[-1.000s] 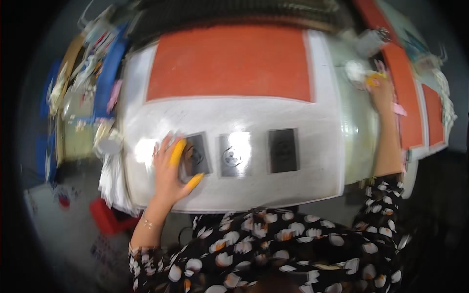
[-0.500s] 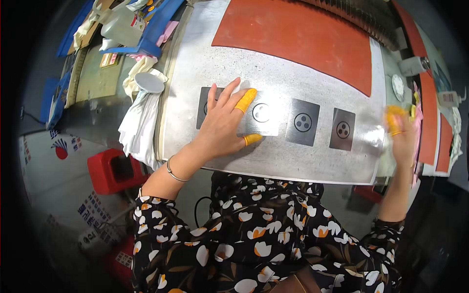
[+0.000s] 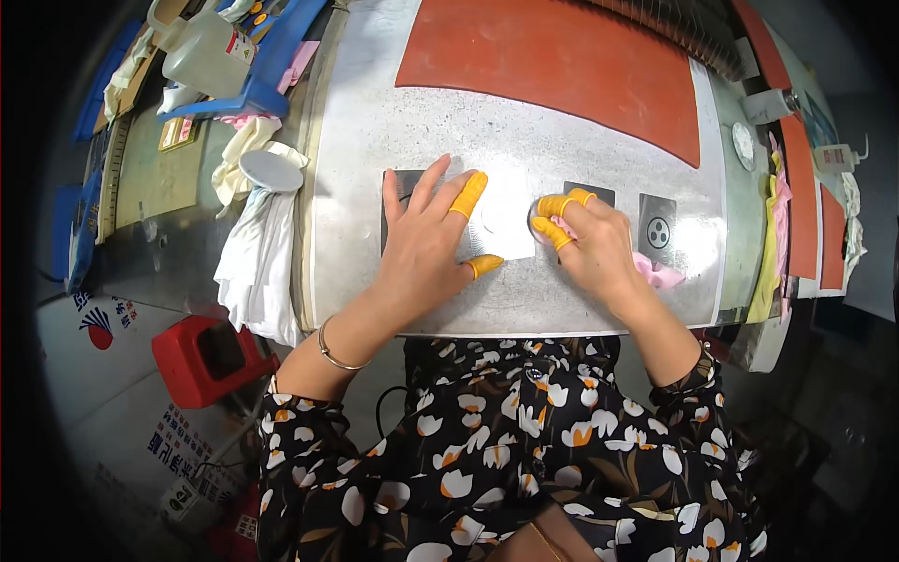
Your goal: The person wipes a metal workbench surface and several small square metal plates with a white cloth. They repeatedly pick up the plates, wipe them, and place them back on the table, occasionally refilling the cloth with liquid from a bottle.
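Note:
Several dark metal plates with round three-dot marks lie in a row on the pale worktop [image 3: 351, 131]. My left hand [image 3: 412, 248], yellow finger cots on thumb and index finger, is spread over the row. Its thumb and index finger rest at the left side of a plate [image 3: 513, 225] that shines white with glare. The leftmost plate [image 3: 405, 183] is partly under this hand. In my right hand [image 3: 599, 248], also in yellow finger cots, a pink cloth [image 3: 658, 272] is pinched at the shiny plate's right edge. That hand covers most of another plate [image 3: 595, 192]; the rightmost plate [image 3: 657, 225] lies beside it.
A red-brown mat [image 3: 552, 70] covers the far worktop. At left are a blue tray [image 3: 267, 98], a plastic bottle [image 3: 211, 56] and a white disc [image 3: 273, 170] on white cloths [image 3: 257, 253]. A yellow cloth [image 3: 765, 248] hangs right; a red stool [image 3: 201, 347] stands lower left.
My right hand has come in from the far right, now with the pink cloth, to the shiny plate. My left hand keeps its place on the plate. The whole view has shifted slightly.

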The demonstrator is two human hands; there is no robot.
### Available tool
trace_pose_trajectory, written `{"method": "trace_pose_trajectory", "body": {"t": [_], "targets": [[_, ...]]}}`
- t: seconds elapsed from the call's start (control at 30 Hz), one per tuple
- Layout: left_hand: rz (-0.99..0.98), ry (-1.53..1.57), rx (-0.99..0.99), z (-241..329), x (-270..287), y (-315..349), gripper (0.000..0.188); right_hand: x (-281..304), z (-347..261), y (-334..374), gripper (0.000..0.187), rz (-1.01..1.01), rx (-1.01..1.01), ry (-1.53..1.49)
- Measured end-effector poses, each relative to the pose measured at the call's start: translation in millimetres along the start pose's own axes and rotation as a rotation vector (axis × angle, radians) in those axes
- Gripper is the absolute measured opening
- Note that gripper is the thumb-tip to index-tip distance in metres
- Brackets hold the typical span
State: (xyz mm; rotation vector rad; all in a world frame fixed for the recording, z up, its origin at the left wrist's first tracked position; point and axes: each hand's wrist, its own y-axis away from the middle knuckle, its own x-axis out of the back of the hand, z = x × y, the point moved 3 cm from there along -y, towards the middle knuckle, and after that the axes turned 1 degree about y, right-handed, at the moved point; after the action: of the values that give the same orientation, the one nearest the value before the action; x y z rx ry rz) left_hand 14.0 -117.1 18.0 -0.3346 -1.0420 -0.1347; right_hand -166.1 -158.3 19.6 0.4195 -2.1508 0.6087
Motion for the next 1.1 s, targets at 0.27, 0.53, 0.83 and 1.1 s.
{"method": "trace_pose_trajectory", "body": {"t": [0.27,0.53,0.83,1.1], "targets": [[-0.009,0.005,-0.012,1.9,0.4,-0.7,0.073,-11.6,4.4,-11.8,0.01,-0.035,-0.018,0.112],[0.009,0.007,-0.012,0.1,-0.5,-1.3,0.07,-13.0,7.8,-22.1,0.009,-0.039,-0.008,0.121],[0.015,-0.025,-0.012,-2.0,-1.6,1.2,0.067,-15.3,10.4,-24.8,0.004,-0.038,0.094,0.094],[0.031,-0.002,-0.005,-0.4,0.5,0.1,0.059,-16.6,15.0,-21.7,0.007,-0.094,0.13,0.099]]}}
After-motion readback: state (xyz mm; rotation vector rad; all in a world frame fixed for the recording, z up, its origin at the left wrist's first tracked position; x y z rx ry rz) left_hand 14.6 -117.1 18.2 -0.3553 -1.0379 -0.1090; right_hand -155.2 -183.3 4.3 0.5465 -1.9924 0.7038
